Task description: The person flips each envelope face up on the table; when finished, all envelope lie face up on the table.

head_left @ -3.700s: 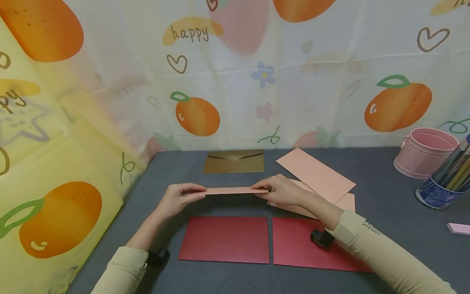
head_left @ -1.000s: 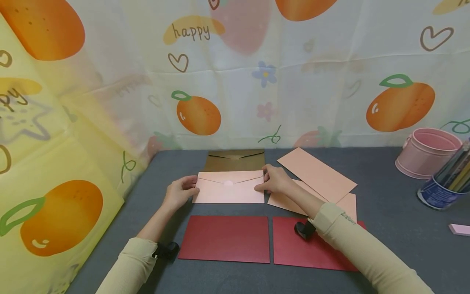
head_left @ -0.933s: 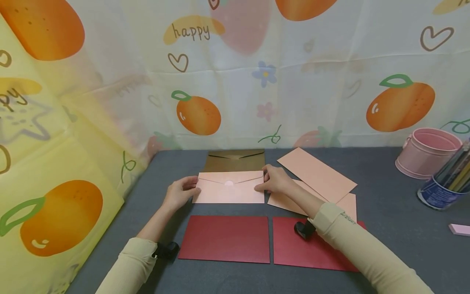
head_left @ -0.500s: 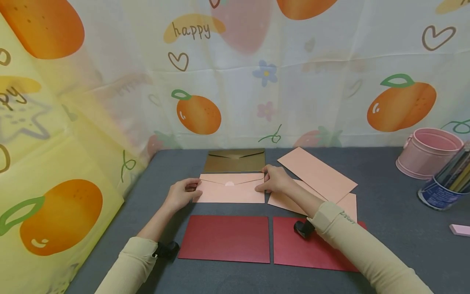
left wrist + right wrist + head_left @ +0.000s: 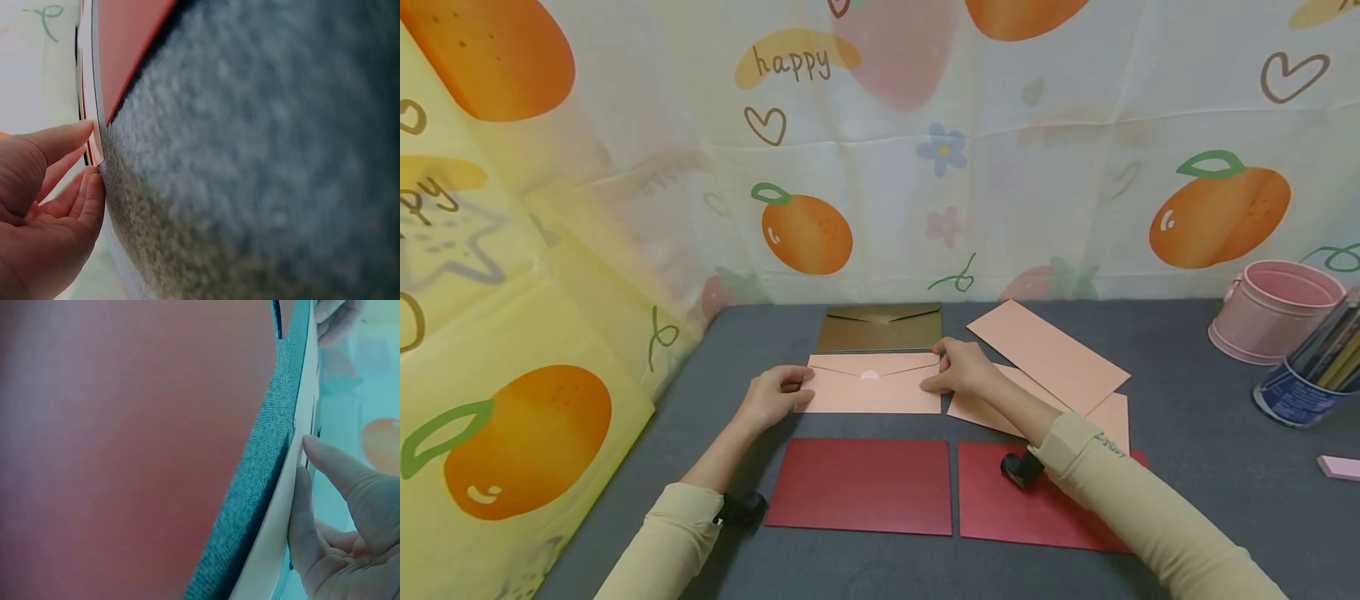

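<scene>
A pale pink envelope (image 5: 872,387) with a pointed flap and a round seal lies flap side up, flat or nearly flat on the dark table, just in front of a gold-brown envelope (image 5: 880,331). My left hand (image 5: 772,397) holds its left edge between thumb and fingers. At the right edge, my right hand (image 5: 964,368) has its thumb on the face and its fingers by the upper corner. Both wrist views show the envelope nearly edge-on, with the left hand (image 5: 56,187) and the right hand (image 5: 344,519) at its ends.
Two red envelopes (image 5: 859,487) lie side by side nearer me, the right one (image 5: 1037,517) partly under my right forearm. Several pink sheets or envelopes (image 5: 1048,354) overlap at the right. Beyond stand a pink bucket (image 5: 1270,321), a blue pen tin (image 5: 1300,396) and a pink block (image 5: 1339,467).
Held up edge-on at first, the pink envelope has tilted face up and come down in front of the gold-brown one. Over the last half second, hands and envelope hardly move.
</scene>
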`<state>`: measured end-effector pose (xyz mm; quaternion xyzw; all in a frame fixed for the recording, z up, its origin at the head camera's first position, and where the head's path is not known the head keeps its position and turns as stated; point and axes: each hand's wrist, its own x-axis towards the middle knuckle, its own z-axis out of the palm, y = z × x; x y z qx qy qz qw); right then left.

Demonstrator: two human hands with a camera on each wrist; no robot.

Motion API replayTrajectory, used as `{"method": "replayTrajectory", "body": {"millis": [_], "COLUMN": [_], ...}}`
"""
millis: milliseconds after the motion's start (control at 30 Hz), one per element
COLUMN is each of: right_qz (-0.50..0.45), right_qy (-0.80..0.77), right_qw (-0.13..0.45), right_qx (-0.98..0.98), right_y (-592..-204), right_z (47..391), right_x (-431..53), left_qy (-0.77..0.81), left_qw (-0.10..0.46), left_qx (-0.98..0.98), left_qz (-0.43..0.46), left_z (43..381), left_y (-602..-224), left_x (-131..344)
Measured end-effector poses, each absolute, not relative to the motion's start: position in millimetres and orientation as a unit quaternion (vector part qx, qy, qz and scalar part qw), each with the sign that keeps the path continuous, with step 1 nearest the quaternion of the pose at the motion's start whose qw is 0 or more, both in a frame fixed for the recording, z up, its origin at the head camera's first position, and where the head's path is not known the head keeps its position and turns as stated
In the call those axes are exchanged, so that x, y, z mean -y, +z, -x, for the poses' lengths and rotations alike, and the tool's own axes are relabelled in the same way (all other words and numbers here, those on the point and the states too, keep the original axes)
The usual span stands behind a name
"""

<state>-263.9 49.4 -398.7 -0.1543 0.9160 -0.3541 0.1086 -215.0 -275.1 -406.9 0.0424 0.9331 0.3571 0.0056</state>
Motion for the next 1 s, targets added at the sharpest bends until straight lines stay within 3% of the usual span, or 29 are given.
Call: {"method": "replayTrajectory", "body": {"millis": [567,1000], "right_qz": [0.193,0.366], "right_qy": [-0.380,-0.357], "right_qw": [0.069,0.052], "right_qx": [-0.902,-0.858], "right_y": [-401,-394], "right_z": [252,202], "right_x": [-60,-67], "left_qy": [0.308,0.280], "left_qw": [-0.001,0.145], "left_qx": [-0.940,-0.903], "left_qz": [-0.148,-0.293], "left_z": [189,149], "left_y": [-402,-392], "left_x": [268,253]}}
